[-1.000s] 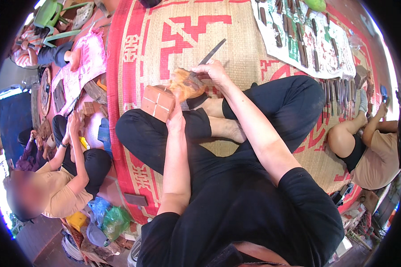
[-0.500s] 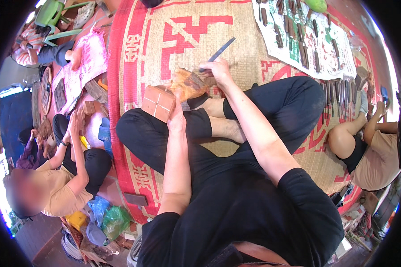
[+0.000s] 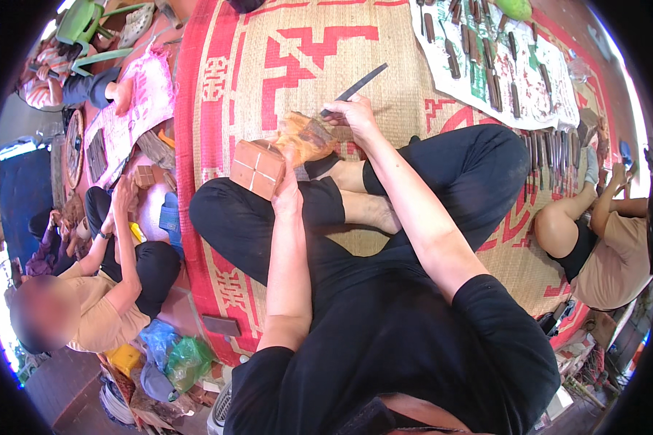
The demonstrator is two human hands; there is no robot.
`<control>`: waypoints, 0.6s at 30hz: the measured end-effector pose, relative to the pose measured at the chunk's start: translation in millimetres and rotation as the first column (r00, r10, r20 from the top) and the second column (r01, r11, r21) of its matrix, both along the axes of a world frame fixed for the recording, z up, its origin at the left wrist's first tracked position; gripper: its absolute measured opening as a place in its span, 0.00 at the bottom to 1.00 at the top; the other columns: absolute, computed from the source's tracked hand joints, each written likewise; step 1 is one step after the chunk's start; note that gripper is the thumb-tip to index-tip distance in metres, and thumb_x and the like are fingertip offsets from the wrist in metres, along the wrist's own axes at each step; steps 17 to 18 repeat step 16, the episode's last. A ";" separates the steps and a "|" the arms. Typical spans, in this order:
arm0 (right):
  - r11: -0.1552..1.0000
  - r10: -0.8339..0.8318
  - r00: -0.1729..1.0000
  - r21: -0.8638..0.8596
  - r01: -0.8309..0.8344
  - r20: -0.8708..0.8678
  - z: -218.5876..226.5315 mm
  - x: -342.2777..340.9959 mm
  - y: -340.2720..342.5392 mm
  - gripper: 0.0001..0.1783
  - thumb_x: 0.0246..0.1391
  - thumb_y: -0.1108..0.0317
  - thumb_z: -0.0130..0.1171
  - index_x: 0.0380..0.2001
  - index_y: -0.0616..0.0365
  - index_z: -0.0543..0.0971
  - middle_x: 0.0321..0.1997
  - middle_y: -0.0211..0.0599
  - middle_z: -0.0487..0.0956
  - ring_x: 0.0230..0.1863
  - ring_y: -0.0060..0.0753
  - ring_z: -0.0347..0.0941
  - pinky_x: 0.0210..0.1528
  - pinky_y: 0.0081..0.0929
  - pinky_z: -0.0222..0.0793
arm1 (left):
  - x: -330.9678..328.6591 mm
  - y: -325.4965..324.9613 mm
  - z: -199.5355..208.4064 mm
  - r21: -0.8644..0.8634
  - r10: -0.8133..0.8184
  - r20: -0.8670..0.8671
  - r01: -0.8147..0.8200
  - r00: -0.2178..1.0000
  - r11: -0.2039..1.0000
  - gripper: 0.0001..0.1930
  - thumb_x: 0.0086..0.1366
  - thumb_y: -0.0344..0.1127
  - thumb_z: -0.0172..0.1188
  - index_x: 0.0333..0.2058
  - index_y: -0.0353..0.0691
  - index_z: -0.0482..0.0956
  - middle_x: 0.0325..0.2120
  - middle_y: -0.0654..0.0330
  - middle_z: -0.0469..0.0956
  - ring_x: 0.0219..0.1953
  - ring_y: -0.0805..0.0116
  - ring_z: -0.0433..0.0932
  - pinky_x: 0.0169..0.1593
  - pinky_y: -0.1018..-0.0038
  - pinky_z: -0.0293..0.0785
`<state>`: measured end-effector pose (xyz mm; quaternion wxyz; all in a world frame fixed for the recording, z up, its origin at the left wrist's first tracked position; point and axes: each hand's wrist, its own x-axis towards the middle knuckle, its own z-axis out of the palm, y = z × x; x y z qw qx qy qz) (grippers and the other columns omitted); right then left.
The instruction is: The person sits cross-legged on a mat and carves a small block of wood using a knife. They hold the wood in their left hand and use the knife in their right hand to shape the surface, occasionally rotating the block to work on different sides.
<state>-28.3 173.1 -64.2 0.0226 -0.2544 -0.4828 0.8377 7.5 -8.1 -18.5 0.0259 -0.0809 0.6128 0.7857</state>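
Observation:
My left hand (image 3: 289, 190) is closed around a wooden carving (image 3: 305, 138), orange-brown with darker patches, above my crossed legs. The carving's square reddish-brown base (image 3: 257, 171) faces up toward me and bears pale crossing lines. In my right hand (image 3: 353, 117), just right of the carving, is a long, flat, dark file (image 3: 366, 80). It slants up and away to the right. Its lower end is near the carving's edge; whether they touch I cannot tell. My fingers hide part of the carving's middle.
I sit on a red-and-straw woven mat (image 3: 384, 43). At the far right, many dark-handled carving tools (image 3: 493, 87) lie on a white cloth (image 3: 559, 94), with another row (image 3: 551, 152) nearer. People sit on both sides. Plastic bags (image 3: 189, 362) lie at lower left.
The file has tilted slightly, its far tip shifting a little right and toward me. My left hand and the carving look almost unchanged. The person at left has moved their hands slightly.

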 end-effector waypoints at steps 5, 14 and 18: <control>0.986 0.161 0.986 -0.047 -0.162 -0.032 14.2 4.7 -12.8 0.05 0.44 0.71 0.62 0.27 0.59 0.78 0.27 0.37 0.80 0.23 0.25 0.76 0.23 0.16 0.70 | 2.2 2.2 4.7 0.084 -0.024 -0.007 0.024 1.000 0.996 0.28 0.58 0.26 0.60 0.56 0.39 0.61 0.53 0.57 0.65 0.55 0.67 0.64 0.58 0.68 0.61; 0.997 0.024 0.999 -0.077 -0.027 -0.033 10.8 2.2 -4.0 0.09 0.40 0.68 0.67 0.26 0.59 0.78 0.25 0.36 0.80 0.25 0.25 0.77 0.26 0.19 0.71 | 1.0 -0.2 0.4 0.055 -0.010 -0.019 0.011 1.000 0.998 0.29 0.57 0.25 0.61 0.56 0.39 0.60 0.53 0.57 0.65 0.55 0.67 0.64 0.57 0.69 0.63; 0.984 0.176 0.984 0.022 -0.176 0.006 10.7 4.0 -8.0 0.14 0.41 0.64 0.67 0.33 0.55 0.80 0.28 0.30 0.81 0.32 0.27 0.77 0.35 0.29 0.73 | 1.3 1.7 2.8 0.044 -0.003 -0.006 0.003 1.000 0.999 0.29 0.57 0.25 0.61 0.56 0.39 0.60 0.53 0.57 0.65 0.55 0.67 0.64 0.57 0.69 0.63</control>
